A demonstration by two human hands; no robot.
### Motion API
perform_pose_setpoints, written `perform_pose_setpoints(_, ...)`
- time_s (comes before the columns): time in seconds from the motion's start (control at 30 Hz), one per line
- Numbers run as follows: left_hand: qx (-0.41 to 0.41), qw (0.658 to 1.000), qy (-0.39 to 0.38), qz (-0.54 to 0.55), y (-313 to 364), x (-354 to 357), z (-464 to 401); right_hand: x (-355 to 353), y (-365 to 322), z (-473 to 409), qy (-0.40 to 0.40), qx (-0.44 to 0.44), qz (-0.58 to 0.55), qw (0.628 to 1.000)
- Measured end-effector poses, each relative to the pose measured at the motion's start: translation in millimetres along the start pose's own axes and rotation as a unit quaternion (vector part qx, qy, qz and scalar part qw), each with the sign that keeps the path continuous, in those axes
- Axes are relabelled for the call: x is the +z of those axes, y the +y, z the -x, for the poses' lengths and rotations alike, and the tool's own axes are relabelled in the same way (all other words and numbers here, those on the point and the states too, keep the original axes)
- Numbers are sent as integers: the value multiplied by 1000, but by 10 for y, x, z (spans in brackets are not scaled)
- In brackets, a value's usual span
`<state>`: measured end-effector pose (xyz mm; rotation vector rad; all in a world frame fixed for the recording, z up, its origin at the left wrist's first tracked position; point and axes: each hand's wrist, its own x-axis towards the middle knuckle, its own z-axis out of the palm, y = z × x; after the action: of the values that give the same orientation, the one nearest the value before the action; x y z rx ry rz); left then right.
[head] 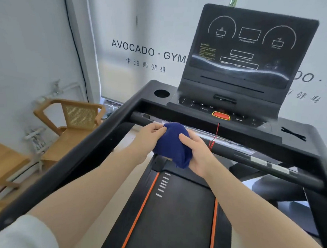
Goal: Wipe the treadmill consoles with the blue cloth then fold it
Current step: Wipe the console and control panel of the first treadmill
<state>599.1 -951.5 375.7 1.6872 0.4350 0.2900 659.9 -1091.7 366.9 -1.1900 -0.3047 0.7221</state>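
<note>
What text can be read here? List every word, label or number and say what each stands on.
"AVOCADO · GYM": wall behind the treadmill, with a line of Chinese characters "牛油果健身" under it; repeated at right, cut off by the console.
"CAUTION": console screen, left side; the lines below are too small to read.
"PROG": button strip under the screen.
Other console labels and button numbers: blurred, unreadable.
Blue cloth: no text.

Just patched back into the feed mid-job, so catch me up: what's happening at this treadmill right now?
A person stands on the treadmill holding a bunched blue cloth in both hands, above the front handlebar. The left hand pinches the cloth's upper left edge; the right hand grips its right side. The cloth is off the console, whose dark screen shows pale streaks, and it is not folded flat yet. A red safety cord hangs below the orange stop button.
</note>
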Motion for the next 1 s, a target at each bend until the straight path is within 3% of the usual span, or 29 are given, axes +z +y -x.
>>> perform_pose_setpoints(0.17, -34, 998, -48, -9, 74, 311, -714, -373, -185, -549, 15, -17, 14, 1000)
perform_pose_setpoints(0.33, 25, 994, -26, -104, 147, 496, -1635, -639, -355, -1231, 74, -42, 24, 996)
perform_pose_setpoints(0.43, 35, 990, -52, -127, 188, 535, -2265, -841, -551, -1702, 76, -38, 59, 995)
perform_pose_setpoints(0.53, 97, 970, -59, -214, 235, 512, -2907, -1093, -767, -2262, 132, -89, 193, 968)
perform_pose_setpoints(0.57, 107, 964, -53, -236, 246, 489, -3115, -1210, -830, -2453, 177, -124, 280, 935)
perform_pose_setpoints(0.67, 94, 967, -29, -235, 233, 425, -3715, -1588, -1019, -2878, 296, -246, 497, 778)
perform_pose_setpoints(0.77, 60, 981, -19, -181, 167, 435, -4149, -1917, -1189, -3078, 329, -320, 613, 644)
perform_pose_setpoints(0.9, 30, 992, -112, -46, 32, 565, -4398, -2188, -1232, -3263, 274, -374, 729, 503)
perform_pose_setpoints(1.0, 45, 990, -136, -7, -97, 622, -4471, -2253, -1101, -3408, 177, -361, 788, 467)
